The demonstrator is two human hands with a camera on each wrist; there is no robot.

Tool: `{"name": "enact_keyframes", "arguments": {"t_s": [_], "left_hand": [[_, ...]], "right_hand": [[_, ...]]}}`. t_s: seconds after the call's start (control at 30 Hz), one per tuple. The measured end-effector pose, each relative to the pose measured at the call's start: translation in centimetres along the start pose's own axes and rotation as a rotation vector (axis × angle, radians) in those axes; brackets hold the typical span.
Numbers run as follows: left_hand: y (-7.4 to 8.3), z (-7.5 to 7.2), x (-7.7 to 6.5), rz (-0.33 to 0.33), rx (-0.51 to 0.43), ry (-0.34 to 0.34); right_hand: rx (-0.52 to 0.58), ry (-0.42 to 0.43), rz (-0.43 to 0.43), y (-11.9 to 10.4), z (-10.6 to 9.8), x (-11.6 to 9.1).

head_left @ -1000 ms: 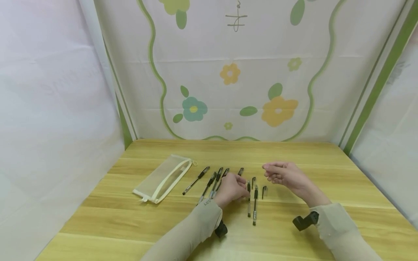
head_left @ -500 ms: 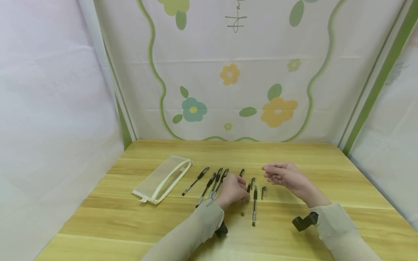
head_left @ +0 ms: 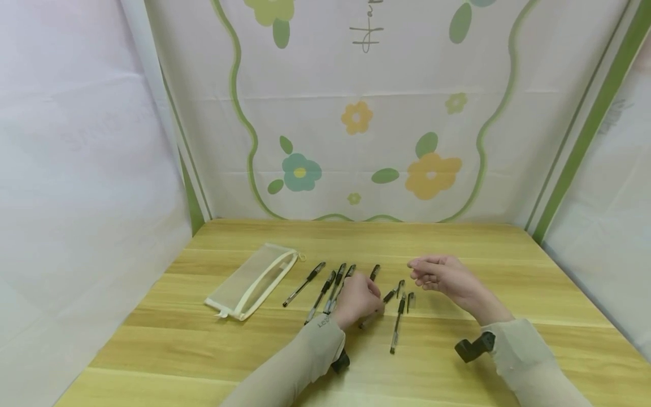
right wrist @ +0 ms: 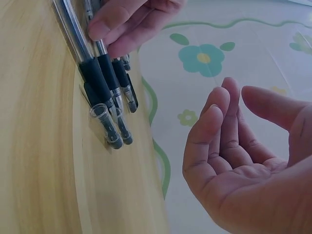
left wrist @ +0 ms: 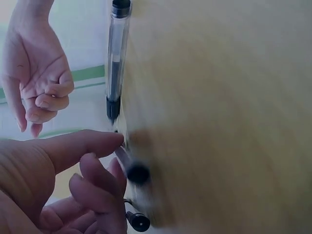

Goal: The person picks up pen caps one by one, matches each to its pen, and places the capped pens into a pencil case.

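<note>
My left hand (head_left: 358, 299) pinches an uncapped black gel pen (head_left: 389, 295) between thumb and finger, low over the table. In the left wrist view the dark rear end of this pen (left wrist: 138, 173) sticks out past the fingertips. To its right lies a second uncapped gel pen (head_left: 398, 325), with a clear barrel and black grip. Two loose pen caps (head_left: 411, 301) rest just beyond the pen tips. My right hand (head_left: 447, 278) hovers right of the caps, fingers loosely bent and holding nothing; the right wrist view shows its bare palm (right wrist: 243, 180).
Several capped pens (head_left: 320, 297) lie left of my left hand, partly hidden by it, and one more capped pen (head_left: 375, 272) lies behind it. A cream mesh pencil pouch (head_left: 239, 282) with a gaping zip is at the left. A printed cloth (head_left: 325, 113) stands behind the wooden table (head_left: 203, 362).
The left hand has taken hold of the left uncapped pen and swung it from nearly straight to slanted, its rear end now towards the left. The right hand has barely moved.
</note>
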State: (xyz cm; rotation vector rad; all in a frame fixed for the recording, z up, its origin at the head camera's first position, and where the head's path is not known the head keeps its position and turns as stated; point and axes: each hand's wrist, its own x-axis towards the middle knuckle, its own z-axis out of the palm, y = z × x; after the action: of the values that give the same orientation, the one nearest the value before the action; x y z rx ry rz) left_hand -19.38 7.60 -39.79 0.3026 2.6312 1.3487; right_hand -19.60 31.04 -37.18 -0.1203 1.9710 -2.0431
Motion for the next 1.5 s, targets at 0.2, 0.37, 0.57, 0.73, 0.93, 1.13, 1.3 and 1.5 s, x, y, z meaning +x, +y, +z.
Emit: {"name": "enact_keyframes", "arguments": {"t_s": [0.2, 0.37, 0.57, 0.73, 0.93, 1.13, 1.3, 1.5], "left_hand": [[0.0, -0.3, -0.1, 0.04, -0.033, -0.013], [0.0, -0.5, -0.1, 0.047, -0.063, -0.02], [0.2, -0.6, -0.1, 0.04, -0.099, -0.029], [0.3, -0.7, -0.2, 0.044, -0.145, -0.032], [0.0, -1.8, -0.6, 0.061, -0.265, -0.072], [-0.7, -3.9, -0.4, 0.059, -0.415, -0.124], [-0.8, -5.5, -0.3, 0.09, -0.505, -0.173], [-0.4, -7.2, -0.6, 0.12, -0.535, -0.25]], "right_hand": [[0.001, 0.009, 0.0, 0.2, -0.2, -0.1], [0.0, 0.008, -0.006, 0.2, -0.4, -0.2], [-0.001, 0.01, -0.005, 0.2, -0.6, -0.4], [0.018, 0.003, -0.015, 0.1, -1.1, -0.5], [0.023, -0.046, -0.063, -0.6, -2.1, -0.3], [0.063, -0.148, -0.052, -1.0, -4.4, 1.6], [-0.077, -0.127, -0.018, -0.2, -5.8, 2.9], [-0.377, -0.134, -0.044, 1.0, -5.7, 3.6]]}}
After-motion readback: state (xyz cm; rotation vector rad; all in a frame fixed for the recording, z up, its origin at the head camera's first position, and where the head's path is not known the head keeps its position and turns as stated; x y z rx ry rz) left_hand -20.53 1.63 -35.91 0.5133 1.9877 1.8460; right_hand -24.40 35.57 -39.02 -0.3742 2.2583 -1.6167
